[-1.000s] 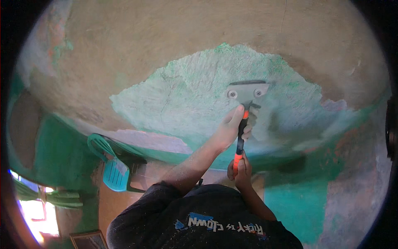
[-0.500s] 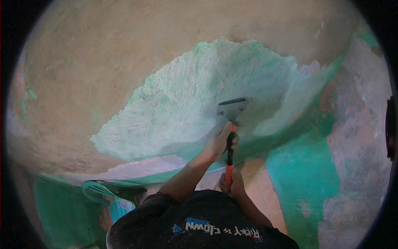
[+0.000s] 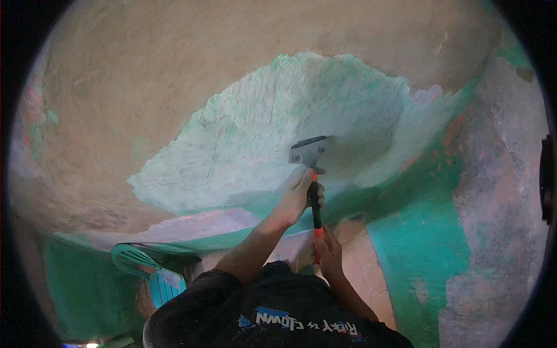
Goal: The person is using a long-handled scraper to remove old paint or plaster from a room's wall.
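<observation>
A long-handled scraper [image 3: 310, 152] with a wide grey head and a black and orange handle lies against the wall. Its dark blade edge meets a pale green-white patch [image 3: 249, 133] of old paint, which has a ragged border. My left hand [image 3: 299, 197] wraps round the handle just below the head, thumb pointing up along it. Lower down, around the orange end, my right hand [image 3: 329, 255] is closed on the same handle. Brown bare plaster [image 3: 145, 75] surrounds the patch above and to the left.
Below the wall on the left stands a turquoise plastic chair [image 3: 165, 287]. A tiled floor [image 3: 362, 267] shows beneath my arms. To the right, a side wall carries bright green paint [image 3: 418, 238] and greyish worn areas. Something dark [image 3: 546, 180] sits at the far right rim.
The scraper head has shifted a little to the left across the patch, with both hands still on the handle. My right hand's grip looks slightly looser, its fingers straighter along the handle.
</observation>
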Demonstrator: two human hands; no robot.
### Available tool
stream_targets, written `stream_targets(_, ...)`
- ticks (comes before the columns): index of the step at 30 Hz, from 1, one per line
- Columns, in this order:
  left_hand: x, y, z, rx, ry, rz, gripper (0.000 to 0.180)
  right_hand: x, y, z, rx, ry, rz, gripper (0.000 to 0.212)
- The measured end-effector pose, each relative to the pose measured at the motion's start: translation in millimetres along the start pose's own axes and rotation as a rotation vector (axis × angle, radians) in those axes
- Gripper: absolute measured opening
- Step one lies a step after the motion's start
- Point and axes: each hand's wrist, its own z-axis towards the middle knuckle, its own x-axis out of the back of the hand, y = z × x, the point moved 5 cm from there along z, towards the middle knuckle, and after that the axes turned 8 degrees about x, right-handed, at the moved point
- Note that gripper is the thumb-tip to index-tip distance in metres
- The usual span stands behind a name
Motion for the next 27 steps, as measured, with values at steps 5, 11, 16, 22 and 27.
stream_targets(5, 14, -2, -6, -0.035, -0.013, -0.026, 0.041, -7, -6, -6, 0.137, 0.049, -0.137, 0.051)
stream_targets(11, 33, 13, -26, -0.014, -0.033, -0.004, 0.044, -37, -8, -18, 0.279, 0.053, -0.287, 0.052)
stream_targets(16, 57, 34, -47, 0.036, -0.130, 0.005, 0.043, -89, 6, -29, 0.316, 0.133, -0.246, 0.050)
stream_targets(22, 95, 43, -64, 0.166, -0.217, -0.007, 0.048, -145, 54, -33, 0.343, 0.164, -0.231, 0.049)
stream_targets(27, 100, 46, -54, 0.224, -0.347, -0.005, 0.051, -174, 64, -36, 0.319, 0.297, -0.160, 0.050)
